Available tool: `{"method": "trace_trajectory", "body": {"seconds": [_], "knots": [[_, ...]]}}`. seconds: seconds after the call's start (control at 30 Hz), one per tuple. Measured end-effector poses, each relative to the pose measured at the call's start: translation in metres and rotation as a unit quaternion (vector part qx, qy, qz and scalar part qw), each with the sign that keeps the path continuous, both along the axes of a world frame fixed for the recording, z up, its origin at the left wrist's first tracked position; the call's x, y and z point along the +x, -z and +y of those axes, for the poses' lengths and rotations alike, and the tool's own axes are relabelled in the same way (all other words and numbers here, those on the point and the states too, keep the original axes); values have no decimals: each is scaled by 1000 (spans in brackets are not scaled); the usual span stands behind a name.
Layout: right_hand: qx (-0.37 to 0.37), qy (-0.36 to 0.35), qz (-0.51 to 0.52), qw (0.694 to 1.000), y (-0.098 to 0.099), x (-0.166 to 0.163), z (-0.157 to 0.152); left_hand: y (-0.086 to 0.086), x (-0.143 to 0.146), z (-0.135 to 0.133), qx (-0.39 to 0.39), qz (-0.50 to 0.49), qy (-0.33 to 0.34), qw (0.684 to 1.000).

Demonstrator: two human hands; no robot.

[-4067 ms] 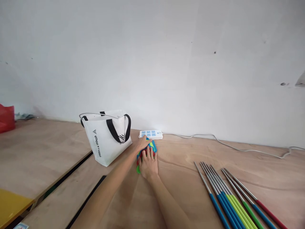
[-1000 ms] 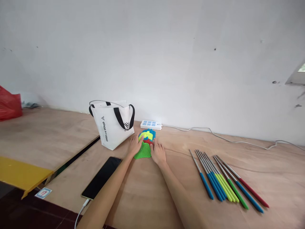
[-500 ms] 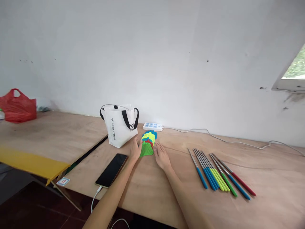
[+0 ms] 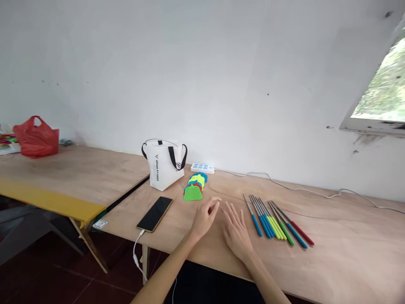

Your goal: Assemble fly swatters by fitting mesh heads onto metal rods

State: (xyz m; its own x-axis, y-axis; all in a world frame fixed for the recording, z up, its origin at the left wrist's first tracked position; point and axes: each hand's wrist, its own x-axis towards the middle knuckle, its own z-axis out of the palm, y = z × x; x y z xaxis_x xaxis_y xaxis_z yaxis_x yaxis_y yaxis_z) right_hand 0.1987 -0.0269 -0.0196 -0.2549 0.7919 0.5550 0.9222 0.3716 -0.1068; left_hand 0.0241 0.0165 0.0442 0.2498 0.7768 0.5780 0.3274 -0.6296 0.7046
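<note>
My left hand (image 4: 204, 217) is over the wooden table, fingers loosely curved with a gap at the thumb, and holds nothing. Beside it my right hand (image 4: 236, 234) lies palm down with fingers spread, also holding nothing. Beyond my left hand is an overlapping row of coloured mesh fly swatter heads: a green one (image 4: 193, 193) in front, with red, blue and yellow ones (image 4: 197, 179) behind. To the right of my right hand, thin metal rods with coloured handles lie side by side, among them a blue one (image 4: 257, 226), a green one (image 4: 286, 233) and a red one (image 4: 303, 233).
A white bag (image 4: 166, 169) with black handles stands behind a phone (image 4: 155, 214) on a charging cable. A power strip (image 4: 202, 168) sits by the wall, its cord running right. On the left table (image 4: 95, 164) is a red plastic bag (image 4: 38, 137).
Both hands have drawn back from the fly swatter heads and moved right, toward the rods. My left hand no longer touches the heads. The camera view has shifted somewhat.
</note>
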Motion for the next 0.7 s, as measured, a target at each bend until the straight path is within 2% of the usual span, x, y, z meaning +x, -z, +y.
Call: {"method": "trace_trajectory", "body": {"seconds": [0.07, 0.17, 0.23, 0.3, 0.33, 0.4, 0.47, 0.53, 0.63, 0.7], "knots": [[22, 73, 20, 997, 2, 32, -10, 3, 2, -15, -9, -14, 4, 1000], [39, 230, 71, 970, 3, 90, -16, 22, -7, -21, 24, 11, -5, 1000], [3, 310, 95, 946, 0, 131, -15, 35, -14, -18, 52, 41, -9, 998], [-68, 372, 123, 918, -5, 168, -12, 44, -18, -16, 65, 56, -11, 996], [-110, 388, 146, 903, -7, 184, -11, 45, -18, -17, 68, 59, -7, 996], [-184, 371, 190, 890, -10, 206, -10, 45, -17, -20, 71, 65, 9, 995], [-205, 359, 206, 887, -10, 217, -13, 41, -15, -24, 66, 69, 26, 995], [-184, 367, 207, 888, -6, 218, -22, 36, -13, -28, 45, 68, 32, 996], [-110, 388, 216, 889, -1, 214, -41, 31, -12, -29, -17, 64, 47, 997], [-93, 390, 236, 885, 2, 212, -51, 31, -13, -30, -57, 67, 59, 994]]}}
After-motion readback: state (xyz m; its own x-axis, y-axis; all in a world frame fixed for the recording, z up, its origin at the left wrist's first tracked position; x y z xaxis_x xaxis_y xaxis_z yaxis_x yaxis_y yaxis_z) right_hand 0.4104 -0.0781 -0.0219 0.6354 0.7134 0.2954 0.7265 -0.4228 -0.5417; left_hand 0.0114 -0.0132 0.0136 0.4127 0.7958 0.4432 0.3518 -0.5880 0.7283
